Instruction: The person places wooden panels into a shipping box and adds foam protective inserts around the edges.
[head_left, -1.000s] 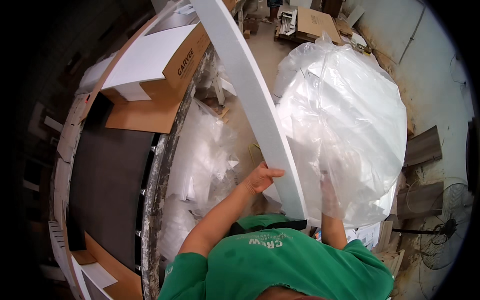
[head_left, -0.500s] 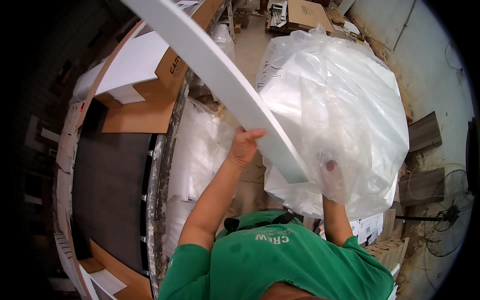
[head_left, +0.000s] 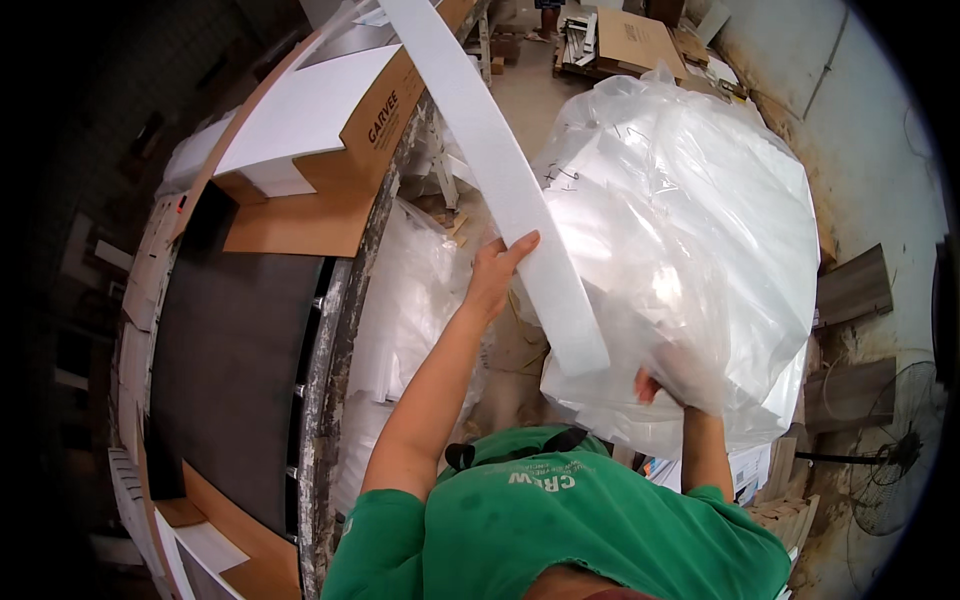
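Observation:
A long white foam strip (head_left: 530, 220) slants from the upper left down toward my front, its lower end beside the plastic bag. My left hand (head_left: 496, 272) is closed on the strip's left edge, thumb over its face. My right hand (head_left: 648, 386) is partly under the clear plastic bag film (head_left: 690, 330), just right of the strip's lower end. Film and motion blur hide most of its fingers. Behind it bulges the big clear bag (head_left: 750, 220), full of white foam pieces.
At left runs a conveyor with a dark belt (head_left: 230, 370), carrying open cardboard boxes (head_left: 305, 225) with white panels. More plastic-wrapped foam (head_left: 400, 300) lies beside it. A black fan (head_left: 890, 450) stands by the right wall. A person's legs (head_left: 548, 20) show far off.
The strip has swung more upright, its upper end shifting right. My right hand has moved right and down, and its fingers now show below the film. My left hand has risen slightly.

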